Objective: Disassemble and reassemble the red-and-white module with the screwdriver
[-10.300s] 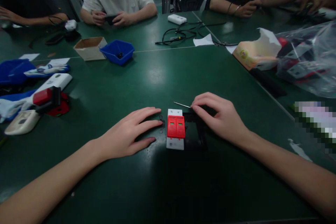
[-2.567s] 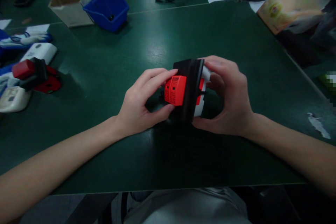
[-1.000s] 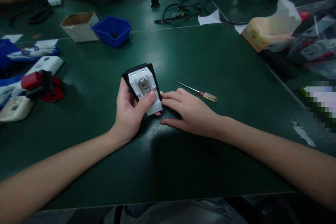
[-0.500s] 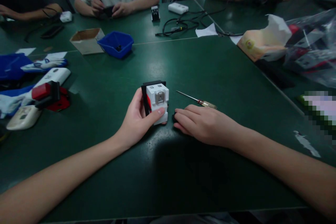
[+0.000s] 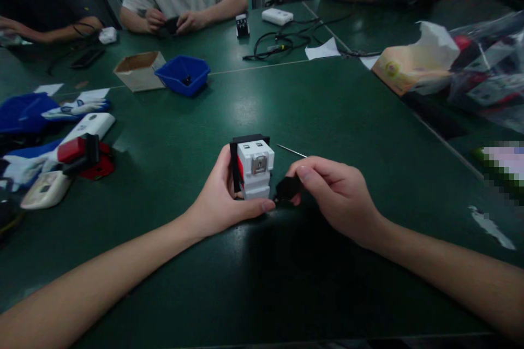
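Note:
A white block-shaped device with a black flange and a bit of red on its side stands on the green table. My left hand is wrapped round its left side, the thumb along its bottom front edge. Just to the right, my right hand pinches a small black part between thumb and fingers, close to the device. Behind that hand lies a screwdriver, its thin metal shaft showing and its handle hidden.
A blue bin and a cardboard box stand at the back left. Gloves, a red device and a white case lie left. Black cables, a plastic bag and other people's hands are farther off.
My right hand has turned and lifted the black part, which shows more now. My left thumb has slid down off the device's front face. The view has shifted slightly.

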Demonstrator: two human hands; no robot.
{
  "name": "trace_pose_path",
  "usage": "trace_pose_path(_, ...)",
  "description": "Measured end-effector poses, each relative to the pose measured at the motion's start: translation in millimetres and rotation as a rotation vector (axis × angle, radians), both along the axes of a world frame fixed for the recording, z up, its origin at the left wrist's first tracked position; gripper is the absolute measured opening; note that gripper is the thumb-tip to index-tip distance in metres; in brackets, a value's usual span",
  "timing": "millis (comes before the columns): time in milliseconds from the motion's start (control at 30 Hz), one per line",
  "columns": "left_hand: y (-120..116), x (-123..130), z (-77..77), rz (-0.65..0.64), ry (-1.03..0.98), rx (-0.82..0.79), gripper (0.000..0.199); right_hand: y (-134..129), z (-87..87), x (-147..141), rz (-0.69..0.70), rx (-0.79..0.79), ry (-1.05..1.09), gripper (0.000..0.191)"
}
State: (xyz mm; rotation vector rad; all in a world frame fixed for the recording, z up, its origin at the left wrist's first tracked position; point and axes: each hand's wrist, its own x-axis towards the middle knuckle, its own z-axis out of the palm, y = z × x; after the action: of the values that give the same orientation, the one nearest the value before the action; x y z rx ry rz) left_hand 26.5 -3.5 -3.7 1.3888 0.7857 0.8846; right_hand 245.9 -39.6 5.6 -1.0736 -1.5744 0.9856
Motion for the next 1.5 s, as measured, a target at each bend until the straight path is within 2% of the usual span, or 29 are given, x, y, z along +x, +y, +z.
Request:
trace_pose_path(100,-2,3,0.9,-0.008,-0.035,-0.044,0.083,-2,-1.1,-7,0.041,-0.064,0.097,0.024)
trace_pose_path(233,-3,4,-0.8,0.001,-0.036,0.012,0.070,-2,-1.7,-6,0.050,-0.083,0.133,0.017)
trace_pose_path(333,-2,4,-1.6,0.010,-0.015,0.073,0.062,-2,-1.9,-3,0.043,-0.083,0.114,0.016)
trace_pose_path(467,0,3,-1.9,0.064,0.028,0.128,0.059,-2,-1.5,2,0.115,-0.069,0.038,0.022)
trace_pose_path(633,2,4,-1.4,0.099,0.038,0.130,0.058,-3,-2.2,4,0.216,-0.083,0.038,0.032)
trace_pose_path(833,-2,6,0.2,0.081,0.018,0.092,0.066,0,-3.6,1,0.137,-0.030,0.000,0.027)
trace_pose_path(933,-4,7,-0.1,0.077,0.002,0.071,0.068,0,-3.8,-1,0.130,-0.084,0.056,0.023)
trace_pose_path(1100,-5,8,0.4,0.091,-0.018,0.072,0.067,-4,-4.7,-6,0.159,-0.268,0.260,0.017)
trace_pose_path(1200,-6,8,-0.6,0.093,-0.022,0.059,0.068,-5,-5.1,-6,0.156,-0.268,0.282,0.005)
trace_pose_path(1400,-7,6,-2.4,0.116,0.003,0.092,0.072,-4,-6.1,-5,0.209,-0.371,0.357,0.025)
trace_pose_path(1500,-7,6,-2.6,0.140,0.013,0.112,0.072,-2,-7.4,-3,0.196,-0.368,0.286,0.021)
